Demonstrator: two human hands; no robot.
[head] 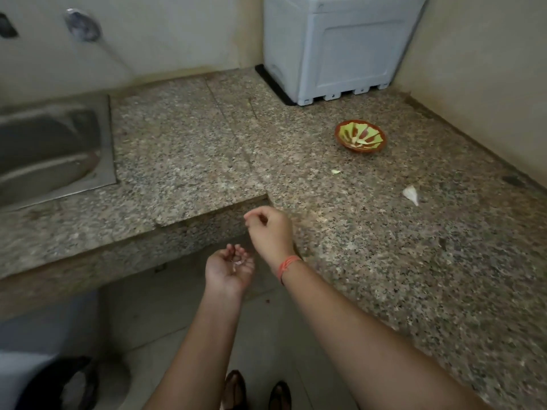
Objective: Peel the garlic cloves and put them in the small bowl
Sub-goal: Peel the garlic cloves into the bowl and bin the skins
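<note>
The sink (53, 143) sat in the surface (183, 149) at the left. A box (340, 45) stood at the back right corner, the bowl (360, 139) before it. A clove (410, 195) lay nearer and further right, a scrap (336, 171) just before the bowl.

- Dim, flat indoor light; the bowl (360, 139) throws only a faint, soft shadow.
- A pale sheen lies on the counter (384, 261), nearer the camera than the bowl and to its left.
- Far left of the bowl, the sink (53, 143) and tap (83, 25) are smeared with blur.
- Wide-angle lens bends the counter edges.
</note>
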